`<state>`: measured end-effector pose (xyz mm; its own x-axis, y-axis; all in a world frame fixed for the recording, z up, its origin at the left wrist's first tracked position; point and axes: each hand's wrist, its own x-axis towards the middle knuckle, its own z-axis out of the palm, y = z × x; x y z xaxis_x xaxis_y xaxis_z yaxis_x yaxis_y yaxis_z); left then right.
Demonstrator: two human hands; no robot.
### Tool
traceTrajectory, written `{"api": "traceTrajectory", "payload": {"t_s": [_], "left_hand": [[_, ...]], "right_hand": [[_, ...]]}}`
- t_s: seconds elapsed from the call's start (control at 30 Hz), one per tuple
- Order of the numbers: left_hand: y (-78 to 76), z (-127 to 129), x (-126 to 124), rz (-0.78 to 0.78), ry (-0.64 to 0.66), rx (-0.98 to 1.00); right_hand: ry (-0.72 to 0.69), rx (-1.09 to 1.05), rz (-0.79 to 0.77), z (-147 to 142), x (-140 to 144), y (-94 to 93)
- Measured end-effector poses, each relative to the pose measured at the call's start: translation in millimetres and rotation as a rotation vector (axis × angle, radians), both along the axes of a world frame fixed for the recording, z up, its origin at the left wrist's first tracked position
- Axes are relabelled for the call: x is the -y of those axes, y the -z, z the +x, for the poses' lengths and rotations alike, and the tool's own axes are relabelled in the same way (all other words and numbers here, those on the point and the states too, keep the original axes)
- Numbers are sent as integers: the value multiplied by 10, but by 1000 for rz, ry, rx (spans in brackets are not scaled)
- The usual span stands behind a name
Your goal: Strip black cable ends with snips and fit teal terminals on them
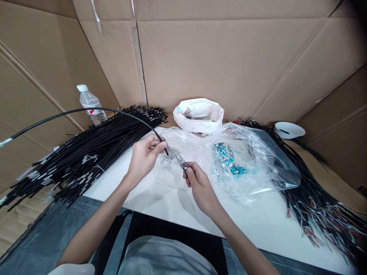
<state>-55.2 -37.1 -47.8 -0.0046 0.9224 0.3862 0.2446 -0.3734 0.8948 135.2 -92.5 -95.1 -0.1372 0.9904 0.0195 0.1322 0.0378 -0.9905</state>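
My left hand (146, 157) pinches a black cable (140, 121) close to its end, above the middle of the white table. From there the cable arches up and away to the left, and its far end is pale. In my right hand (197, 183) is a pair of small thread snips (183, 165), blades pointing up and left toward the cable end. A small gap separates the blade tips from the cable. Beneath both hands lies clear plastic (172, 175) with grey and dark scraps on it.
Bundled black cables (114, 141) lie at left beside a water bottle (93, 107). Behind sits a white bag (197, 114) with a rolled rim. Right are blue foil scraps (229, 158) on plastic, a white bowl (289, 130) and cables with coloured wire ends (318, 217). Cardboard walls (229, 57) enclose the table.
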Motion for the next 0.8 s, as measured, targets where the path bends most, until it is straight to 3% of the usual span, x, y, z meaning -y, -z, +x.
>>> {"api": "traceTrajectory", "payload": {"t_s": [0.4, 0.8], "left_hand": [[-23, 114, -15, -16, -35, -22], [25, 115, -2, 94, -111, -202]], "right_hand": [[-23, 147, 49, -35, 60, -153], [-6, 57, 42, -89, -39, -100]]}}
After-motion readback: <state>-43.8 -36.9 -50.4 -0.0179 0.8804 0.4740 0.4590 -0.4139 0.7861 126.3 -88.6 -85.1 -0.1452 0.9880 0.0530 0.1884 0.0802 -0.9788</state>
